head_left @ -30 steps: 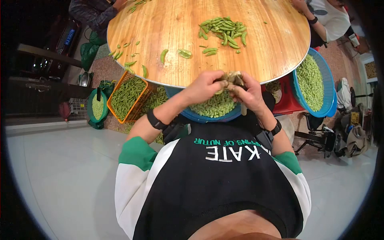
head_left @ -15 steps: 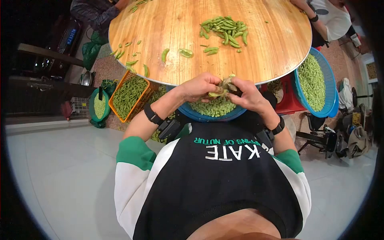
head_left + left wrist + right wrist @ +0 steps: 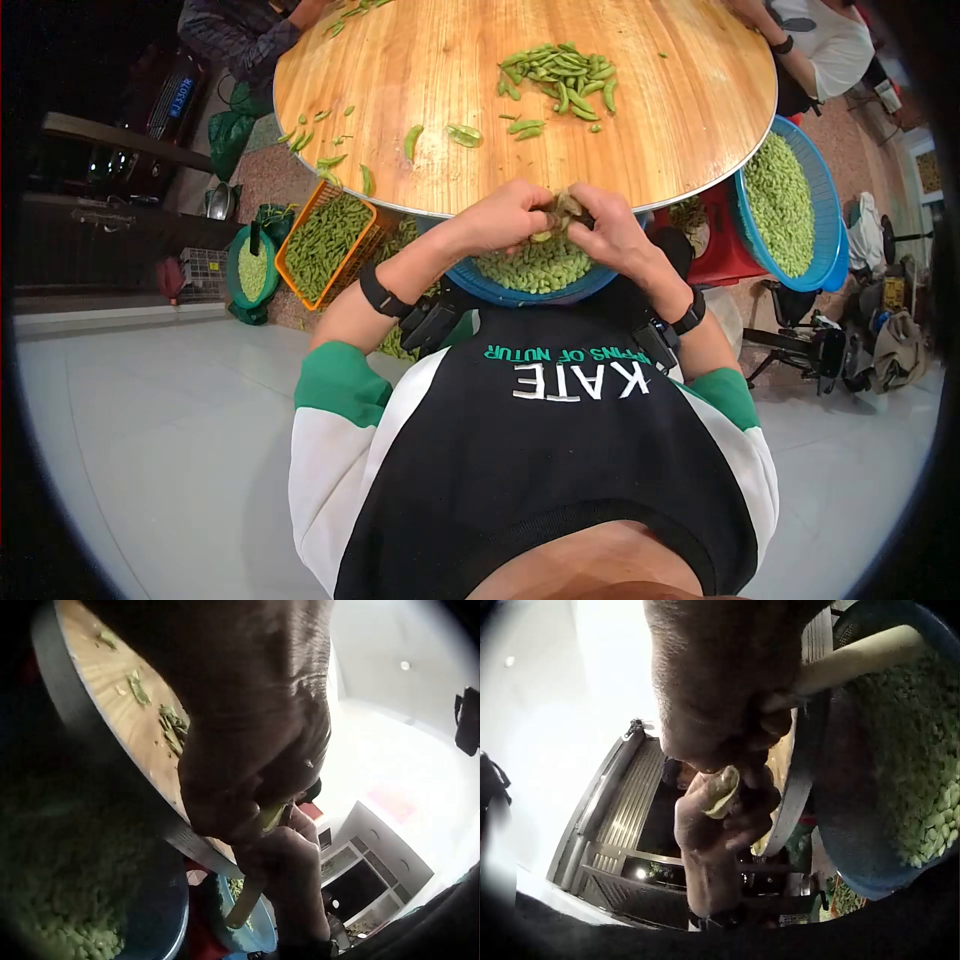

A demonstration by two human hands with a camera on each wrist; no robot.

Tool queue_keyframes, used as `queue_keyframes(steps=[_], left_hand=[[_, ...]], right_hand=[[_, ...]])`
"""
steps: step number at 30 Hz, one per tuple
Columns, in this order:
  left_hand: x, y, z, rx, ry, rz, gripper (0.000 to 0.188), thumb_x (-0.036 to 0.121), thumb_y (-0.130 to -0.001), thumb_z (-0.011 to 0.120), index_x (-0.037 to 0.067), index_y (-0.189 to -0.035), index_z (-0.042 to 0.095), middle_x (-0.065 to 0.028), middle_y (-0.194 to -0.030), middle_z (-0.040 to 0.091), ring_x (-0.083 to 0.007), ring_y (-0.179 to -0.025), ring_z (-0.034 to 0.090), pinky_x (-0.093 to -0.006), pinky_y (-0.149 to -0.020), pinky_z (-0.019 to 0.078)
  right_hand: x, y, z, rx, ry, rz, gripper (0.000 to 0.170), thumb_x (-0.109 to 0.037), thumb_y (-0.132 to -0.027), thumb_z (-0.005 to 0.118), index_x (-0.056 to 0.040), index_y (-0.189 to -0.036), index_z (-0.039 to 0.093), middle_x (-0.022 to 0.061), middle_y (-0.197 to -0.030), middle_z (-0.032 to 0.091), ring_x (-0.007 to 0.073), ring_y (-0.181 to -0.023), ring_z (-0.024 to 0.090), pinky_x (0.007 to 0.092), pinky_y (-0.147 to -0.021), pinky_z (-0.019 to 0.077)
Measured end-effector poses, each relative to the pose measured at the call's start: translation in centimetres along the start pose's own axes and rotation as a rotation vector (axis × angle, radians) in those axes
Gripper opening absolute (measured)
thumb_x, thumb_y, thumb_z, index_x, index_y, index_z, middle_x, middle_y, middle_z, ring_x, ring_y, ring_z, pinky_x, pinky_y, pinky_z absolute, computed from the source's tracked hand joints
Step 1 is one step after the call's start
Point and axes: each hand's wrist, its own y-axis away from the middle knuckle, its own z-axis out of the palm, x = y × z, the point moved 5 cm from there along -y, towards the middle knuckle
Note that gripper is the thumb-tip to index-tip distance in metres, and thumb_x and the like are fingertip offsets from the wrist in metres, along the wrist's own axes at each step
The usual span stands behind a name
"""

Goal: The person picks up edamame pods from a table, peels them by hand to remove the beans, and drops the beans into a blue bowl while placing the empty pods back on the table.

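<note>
My left hand (image 3: 500,218) and right hand (image 3: 612,232) meet at the near table edge, above a blue basin (image 3: 520,297) of shelled green beans (image 3: 535,268). The left fingers pinch a yellow-green bean pod (image 3: 724,793), seen split in the right wrist view. A smooth pale stick (image 3: 862,656) juts from the curled fingers of the right hand; its other end is hidden in the grip. Brownish material (image 3: 567,207) shows between the fingertips, too small to make out.
Green pods (image 3: 565,75) lie piled on the round wooden table (image 3: 430,60), with loose ones to the left. An orange basket (image 3: 312,303) of pods stands left; a blue basket (image 3: 828,215) of beans stands right, beside a red stool (image 3: 722,240). Two people sit across.
Both hands stay together over the basin, having dropped slightly. The yellow-green pod showed more plainly half a second ago; the fingers now cover most of it in the head view.
</note>
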Motion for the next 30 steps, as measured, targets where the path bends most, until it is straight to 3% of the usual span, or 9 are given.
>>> queue_keyframes(steps=[2,3,5,6,8,12,17,24,30], left_hand=[[1.7,0.2,-1.3,0.337,-0.68,0.411,0.011,0.011,-0.085,0.055,0.004,-0.09,0.062,-0.0085,-0.066,0.058,-0.0207,-0.051,0.05,-0.0339,-0.052,0.0463],[1.6,0.0,-1.9,0.335,-0.682,0.412,0.011,0.011,-0.085,0.055,0.004,-0.09,0.062,-0.0085,-0.066,0.058,-0.0207,-0.051,0.05,-0.0339,-0.052,0.0463],[2.5,1.1,-4.9,0.757,-0.962,0.49,0.012,0.009,-0.083,0.053,0.005,-0.09,0.063,-0.0143,-0.075,0.059,-0.0328,-0.065,0.056,-0.0416,-0.065,0.049],[2.5,1.3,-6.1,0.757,-0.963,0.492,0.012,0.009,-0.083,0.053,0.005,-0.09,0.063,-0.0143,-0.075,0.059,-0.0328,-0.065,0.056,-0.0416,-0.065,0.049],[3.0,1.7,-8.1,0.97,-1.467,0.369,0.012,0.005,-0.082,0.053,0.004,-0.089,0.062,-0.0164,-0.083,0.058,-0.0369,-0.079,0.057,-0.0422,-0.072,0.0486],[3.9,-0.5,-7.7,0.917,-1.235,0.693,0.011,0.002,-0.08,0.055,0.002,-0.089,0.061,-0.0181,-0.088,0.056,-0.0371,-0.087,0.055,-0.0427,-0.077,0.0474],[2.6,-3.8,-8.3,0.817,-1.161,0.603,0.008,0.0,-0.077,0.053,-0.002,-0.084,0.057,-0.0211,-0.085,0.056,-0.0382,-0.084,0.057,-0.0447,-0.075,0.0481],[0.8,-1.5,-10.5,0.924,-1.053,0.482,0.006,0.0,-0.076,0.052,-0.001,-0.081,0.054,-0.0211,-0.083,0.056,-0.0384,-0.084,0.058,-0.0461,-0.073,0.0485],[2.4,1.1,-10.2,0.994,-1.398,0.307,0.013,0.001,-0.077,0.055,0.002,-0.09,0.059,-0.0188,-0.085,0.056,-0.0353,-0.08,0.057,-0.0439,-0.072,0.0474]], right_hand=[[0.5,0.0,-0.1,0.002,-0.065,0.122,0.018,-0.007,-0.075,0.057,0.0018,-0.09,0.052,0.0162,-0.072,0.054,0.0242,-0.066,0.055,0.0355,-0.06,0.044],[1.0,0.2,-0.2,0.002,-0.128,0.245,0.014,-0.005,-0.076,0.055,0.0023,-0.088,0.052,0.0132,-0.073,0.057,0.0161,-0.068,0.057,0.0324,-0.06,0.0447],[0.3,0.4,-0.1,-0.025,-0.201,0.222,0.012,-0.003,-0.077,0.056,0.0021,-0.088,0.052,0.0118,-0.076,0.059,0.0152,-0.069,0.058,0.0305,-0.061,0.0454],[-0.1,0.7,0.1,-0.051,-0.275,0.201,0.01,-0.001,-0.078,0.056,0.0019,-0.088,0.052,0.0104,-0.078,0.062,0.0143,-0.071,0.059,0.0286,-0.062,0.0461],[-0.2,1.4,1.0,-0.055,-0.266,0.134,0.009,-0.001,-0.08,0.057,0.0015,-0.087,0.053,0.0092,-0.079,0.063,0.0136,-0.071,0.059,0.0275,-0.063,0.0464],[-1.3,1.3,1.0,-0.101,-0.259,0.092,0.012,0.0,-0.082,0.059,0.0014,-0.094,0.058,0.0089,-0.083,0.066,0.0114,-0.071,0.059,0.0259,-0.064,0.0467],[-1.1,1.7,1.0,-0.079,-0.253,0.078,0.017,-0.001,-0.083,0.058,0.0026,-0.1,0.059,0.0087,-0.085,0.067,0.0113,-0.071,0.06,0.0261,-0.064,0.0479],[0.8,2.8,0.0,0.011,-0.588,0.421,0.03,-0.016,-0.094,0.047,-0.0001,-0.118,0.053,0.0041,-0.083,0.061,0.0084,-0.066,0.054,0.0238,-0.055,0.0438],[0.8,2.3,0.1,0.067,-0.511,0.468,0.036,-0.015,-0.096,0.043,0.001,-0.128,0.047,0.006,-0.084,0.061,0.0062,-0.058,0.05,0.0191,-0.046,0.0403]])
